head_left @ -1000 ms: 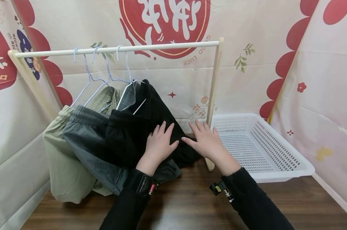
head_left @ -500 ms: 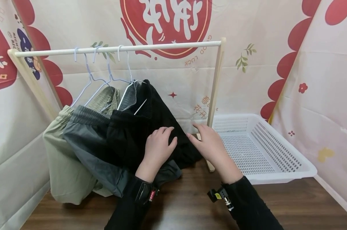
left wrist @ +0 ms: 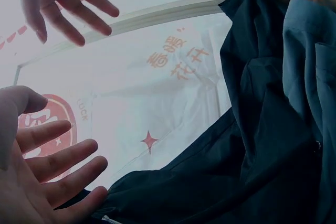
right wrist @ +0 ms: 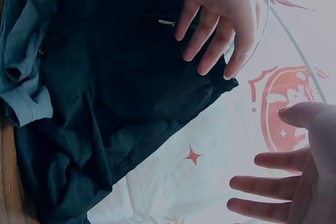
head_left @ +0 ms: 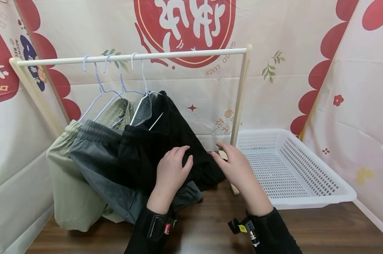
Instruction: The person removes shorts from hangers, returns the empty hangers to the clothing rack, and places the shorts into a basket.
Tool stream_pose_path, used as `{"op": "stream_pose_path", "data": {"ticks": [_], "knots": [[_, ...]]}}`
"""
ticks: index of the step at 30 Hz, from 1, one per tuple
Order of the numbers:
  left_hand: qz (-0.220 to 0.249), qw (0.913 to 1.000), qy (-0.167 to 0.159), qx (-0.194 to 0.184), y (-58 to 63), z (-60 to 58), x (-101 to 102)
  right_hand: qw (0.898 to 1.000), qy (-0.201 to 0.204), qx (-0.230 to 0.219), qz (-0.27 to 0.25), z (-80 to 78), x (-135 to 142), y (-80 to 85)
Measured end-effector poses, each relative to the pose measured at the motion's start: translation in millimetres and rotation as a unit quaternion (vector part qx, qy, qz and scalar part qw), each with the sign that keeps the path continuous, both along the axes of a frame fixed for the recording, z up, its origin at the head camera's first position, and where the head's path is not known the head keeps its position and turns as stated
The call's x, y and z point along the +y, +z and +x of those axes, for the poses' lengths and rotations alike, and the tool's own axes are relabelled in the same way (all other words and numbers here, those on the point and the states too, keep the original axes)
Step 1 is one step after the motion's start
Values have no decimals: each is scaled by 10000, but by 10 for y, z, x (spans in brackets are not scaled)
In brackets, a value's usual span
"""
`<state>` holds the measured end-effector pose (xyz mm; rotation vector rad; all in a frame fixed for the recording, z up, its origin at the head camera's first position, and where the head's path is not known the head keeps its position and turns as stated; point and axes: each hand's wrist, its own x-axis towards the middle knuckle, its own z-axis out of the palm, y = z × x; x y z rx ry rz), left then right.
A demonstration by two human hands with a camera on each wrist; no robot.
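My left hand (head_left: 172, 171) hovers in front of the black pants (head_left: 144, 151), its fingers loosely bent with nothing in them. To its right my right hand (head_left: 235, 165) is held in the air before the rack's right leg, likewise holding nothing. The left wrist view shows my left hand's relaxed fingers (left wrist: 79, 169) near the black cloth. In the right wrist view my right hand (right wrist: 294, 177) is apart from the pants. Black, grey (head_left: 99, 155) and light green pants (head_left: 71, 187) hang side by side on wire hangers (head_left: 145, 84).
A wooden rack with a white rail (head_left: 191, 54) carries the hangers on its left part. At the right stands a white perforated basket (head_left: 281, 174). Brown wood-grain table (head_left: 207, 229) lies under everything. Printed cloth (head_left: 283, 31) walls the back and sides.
Both hands have drawn slightly back toward me, and their spread fingers have relaxed into a loose bend. The pants and hangers stay on the rail. The head view has shifted a little.
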<state>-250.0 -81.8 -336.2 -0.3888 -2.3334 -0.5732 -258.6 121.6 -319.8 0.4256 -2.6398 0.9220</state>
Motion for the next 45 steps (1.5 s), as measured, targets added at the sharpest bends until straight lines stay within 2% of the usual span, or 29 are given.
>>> {"op": "stream_pose_path", "data": {"ticks": [10,15,25,39,45], "knots": [[48,9995,-135,278,67,113,-14,9998,-32,56,193,76,19,35],[32,9974,-313,654,148,188,-17,9997,12,7,230,122,5,59],[164,9933,-480,1039,330,381,-100,9997,120,16,224,202,2,107],[372,9905,-679,1139,509,566,-219,9987,247,312,304,324,26,210],[517,9855,-761,1426,574,667,-284,9984,284,383,290,379,27,242]]}}
